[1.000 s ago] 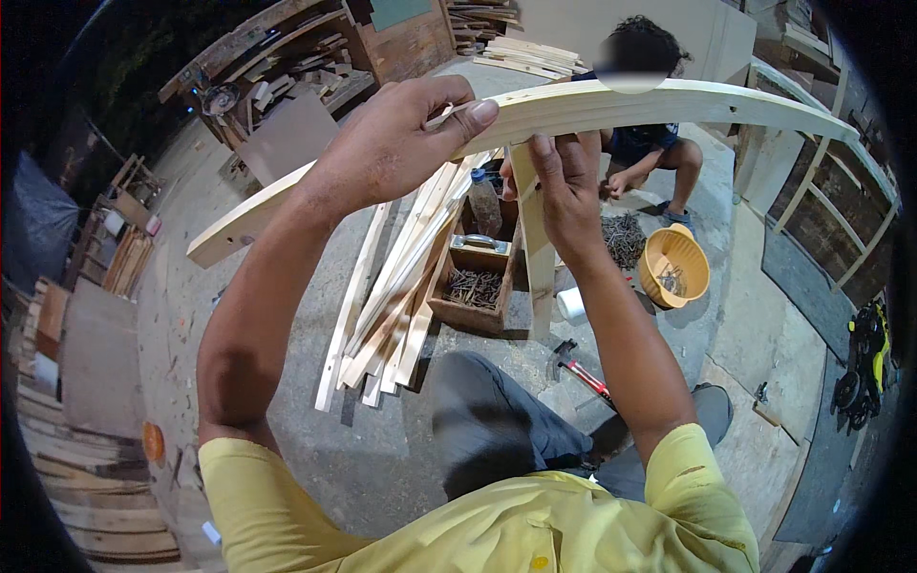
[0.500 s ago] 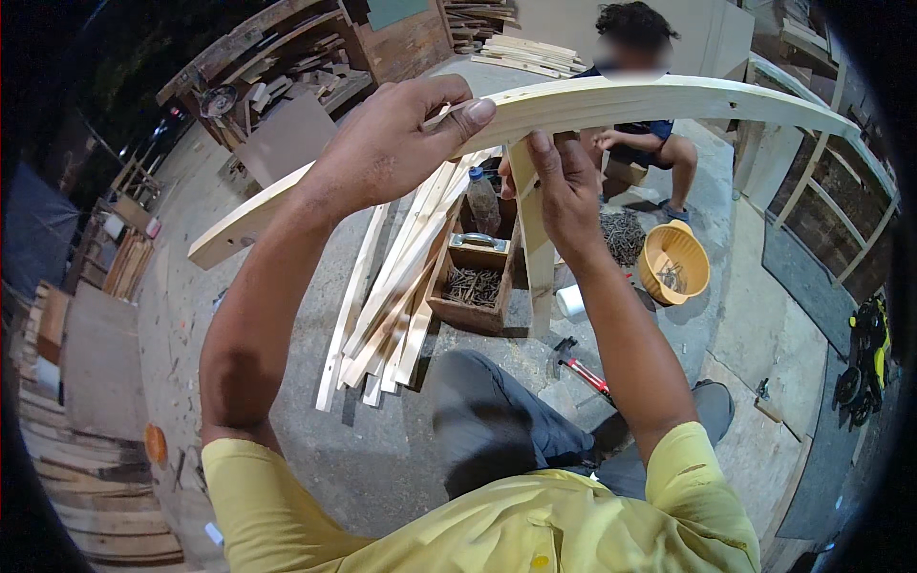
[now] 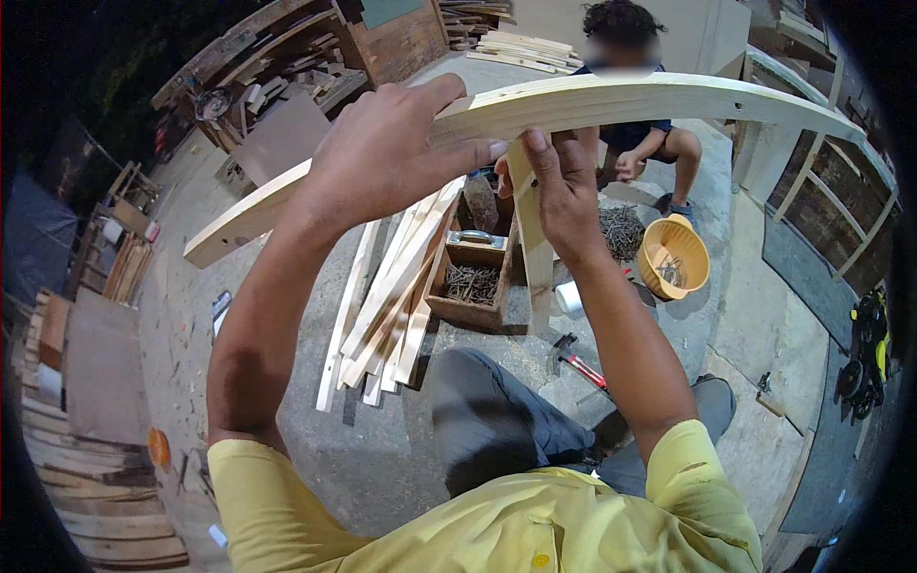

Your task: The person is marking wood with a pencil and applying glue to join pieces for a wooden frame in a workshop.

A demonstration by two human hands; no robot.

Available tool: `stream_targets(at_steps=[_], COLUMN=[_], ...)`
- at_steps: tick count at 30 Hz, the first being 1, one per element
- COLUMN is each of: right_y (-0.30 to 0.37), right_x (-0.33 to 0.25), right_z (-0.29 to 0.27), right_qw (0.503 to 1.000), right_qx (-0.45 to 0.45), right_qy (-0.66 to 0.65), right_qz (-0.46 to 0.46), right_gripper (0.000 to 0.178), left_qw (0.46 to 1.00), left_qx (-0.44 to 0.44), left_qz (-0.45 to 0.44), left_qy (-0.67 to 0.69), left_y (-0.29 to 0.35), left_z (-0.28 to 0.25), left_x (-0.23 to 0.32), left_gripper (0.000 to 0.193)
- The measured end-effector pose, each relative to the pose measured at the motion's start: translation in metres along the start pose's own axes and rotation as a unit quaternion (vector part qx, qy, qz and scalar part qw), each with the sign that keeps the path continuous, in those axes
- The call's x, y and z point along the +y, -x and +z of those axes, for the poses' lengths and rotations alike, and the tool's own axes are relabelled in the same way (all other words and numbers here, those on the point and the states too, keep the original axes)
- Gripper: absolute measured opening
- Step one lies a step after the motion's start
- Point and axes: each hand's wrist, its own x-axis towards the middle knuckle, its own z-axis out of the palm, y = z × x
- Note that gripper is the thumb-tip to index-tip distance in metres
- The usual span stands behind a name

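A long pale wooden plank (image 3: 659, 98) spans the view in front of me, bent in look by the lens. My left hand (image 3: 392, 153) is closed on it left of the middle, fingers over its top edge and thumb near the lower edge. Under the plank's middle, an upright wooden strip (image 3: 537, 272) meets it and runs down toward the floor. Wrapped round this strip's top is my right hand (image 3: 570, 196), its thumb against the plank's lower edge. Whether the two pieces are fastened is hidden.
Below lie a nail-filled wooden toolbox (image 3: 473, 286), a pile of wooden strips (image 3: 382, 320), a red-handled hammer (image 3: 581, 363) and a yellow basin (image 3: 693, 253). Loose nails (image 3: 621, 234) lie beside the basin. Beyond the plank sits another person (image 3: 645, 143). A wooden frame (image 3: 821, 191) stands right.
My left thumb has moved from the plank's upper edge down toward its lower edge by the joint. The right hand has barely moved. The other person's hand has shifted slightly.
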Motion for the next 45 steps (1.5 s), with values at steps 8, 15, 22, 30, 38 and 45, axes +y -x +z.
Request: stream_targets(at_steps=[8, 15, 22, 30, 38, 45], right_y=[0.001, 0.0, 0.002, 0.006, 0.011, 0.011], right_x=[-0.001, -0.001, 0.0, -0.002, -0.013, -0.016], right_z=[0.002, 0.002, -0.001, -0.003, -0.013, -0.016], right_qw=[0.999, 0.999, 0.999, 0.998, 1.0, 0.998], right_qx=[0.026, 0.03, 0.013, 0.005, -0.018, -0.041], right_qy=[-0.004, 0.004, -0.006, 0.031, 0.022, 0.039], right_qz=[-0.035, -0.045, -0.029, -0.054, 0.012, 0.034], right_gripper=[0.036, 0.038, 0.036, 0.034, 0.035, 0.04], left_qw=[0.998, 0.996, 0.997, 0.996, 0.993, 0.997], left_qx=[0.026, 0.046, 0.051, 0.05, 0.075, 0.071], left_qz=[0.048, 0.048, 0.03, 0.028, 0.046, 0.028], left_qy=[-0.035, -0.054, -0.058, -0.073, -0.078, -0.02], left_y=[0.0, -0.001, 0.0, 0.001, 0.002, 0.003], left_z=[0.005, 0.008, 0.01, 0.008, 0.009, 0.003], left_x=[-0.002, 0.003, 0.006, 0.009, 0.011, 0.021], left_gripper=[0.05, 0.059, 0.061, 0.059, 0.055, 0.046])
